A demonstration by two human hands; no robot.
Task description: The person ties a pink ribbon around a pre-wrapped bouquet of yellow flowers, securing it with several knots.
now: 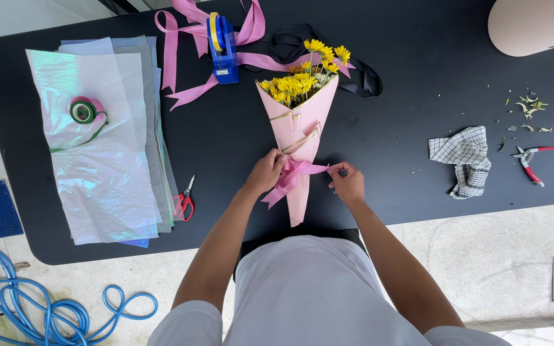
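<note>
Both of my hands pinch the pink ribbon (296, 172) around the pink-wrapped yellow flower bouquet (301, 118) lying mid-surface (405, 96), left hand (268, 172) at the knot, right hand (349, 182) pulling its end.

**Soft daylight, sharp view, slight bend at the edges**

The scene is bright and evenly lit, as by diffuse daylight. The black table (418, 77) keeps its matte look, with only faint, soft shadows beside things on it. Left of the table's middle, the iridescent cellophane sheets (97, 160) throw a pale sheen. Focus is sharp throughout, with no motion blur. The table's edges curve slightly toward the corners, showing wide-angle distortion.
</note>
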